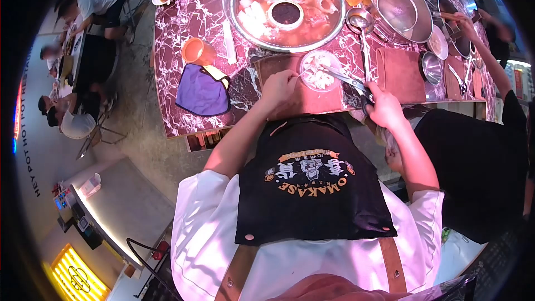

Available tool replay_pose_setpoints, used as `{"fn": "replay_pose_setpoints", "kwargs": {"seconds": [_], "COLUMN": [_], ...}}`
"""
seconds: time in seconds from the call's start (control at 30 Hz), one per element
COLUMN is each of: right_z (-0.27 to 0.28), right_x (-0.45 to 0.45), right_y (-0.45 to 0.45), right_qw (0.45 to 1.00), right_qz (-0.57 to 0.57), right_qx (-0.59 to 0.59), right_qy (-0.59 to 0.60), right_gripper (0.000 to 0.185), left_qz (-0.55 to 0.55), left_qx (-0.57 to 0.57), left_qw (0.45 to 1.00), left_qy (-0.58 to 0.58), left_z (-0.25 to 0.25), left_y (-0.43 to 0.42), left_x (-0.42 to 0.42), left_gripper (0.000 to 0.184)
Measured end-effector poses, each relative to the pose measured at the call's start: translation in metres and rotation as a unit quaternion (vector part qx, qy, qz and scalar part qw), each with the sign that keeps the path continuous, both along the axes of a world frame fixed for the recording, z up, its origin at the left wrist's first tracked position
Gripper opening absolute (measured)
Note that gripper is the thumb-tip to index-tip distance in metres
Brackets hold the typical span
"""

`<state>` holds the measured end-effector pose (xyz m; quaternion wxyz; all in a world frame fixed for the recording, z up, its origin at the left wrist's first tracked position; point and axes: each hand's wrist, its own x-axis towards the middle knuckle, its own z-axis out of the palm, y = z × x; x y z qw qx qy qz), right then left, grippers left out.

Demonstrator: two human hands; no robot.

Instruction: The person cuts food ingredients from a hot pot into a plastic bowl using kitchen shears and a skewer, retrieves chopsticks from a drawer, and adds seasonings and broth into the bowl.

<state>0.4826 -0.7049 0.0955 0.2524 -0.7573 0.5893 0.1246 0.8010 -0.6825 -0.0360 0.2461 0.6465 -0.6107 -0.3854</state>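
Over bowl (321, 90) on brown mat (312, 102), right hand (385, 107) is gripping scissors (346, 79), fingers curled around handles, blades reaching pale food (319, 79). Left hand (280, 87) is resting beside rim, fingers bunched; pinch unclear. Seemingly cutting food; next snip is probably calling for steady bowl.

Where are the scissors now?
In the head view, the scissors are right of centre, in the right hand, blades over the dish of white pieces.
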Motion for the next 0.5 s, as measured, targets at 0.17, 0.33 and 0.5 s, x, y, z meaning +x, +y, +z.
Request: {"fn": "replay_pose_setpoints", "kwargs": {"seconds": [0.17, 0.33, 0.5], "right_z": [-0.006, -0.039, -0.032], "right_x": [0.020, 0.033, 0.015], "right_y": [0.022, 0.023, 0.026], "right_qw": [0.999, 0.997, 0.998], "right_qz": [-0.048, -0.047, -0.011], "right_qx": [-0.012, -0.057, -0.044], "right_qy": [-0.009, -0.036, -0.034], "right_gripper": [0.064, 0.059, 0.049], "left_qz": [0.079, 0.034, 0.067], "left_qx": [0.009, -0.013, -0.043], "left_qw": [0.991, 0.995, 0.988], "left_qy": [0.109, 0.094, 0.132], "left_z": [-0.006, -0.003, -0.019], "left_y": [0.030, 0.044, 0.040], "left_x": [-0.021, -0.041, -0.038], "left_gripper": [0.025, 0.021, 0.021]}}
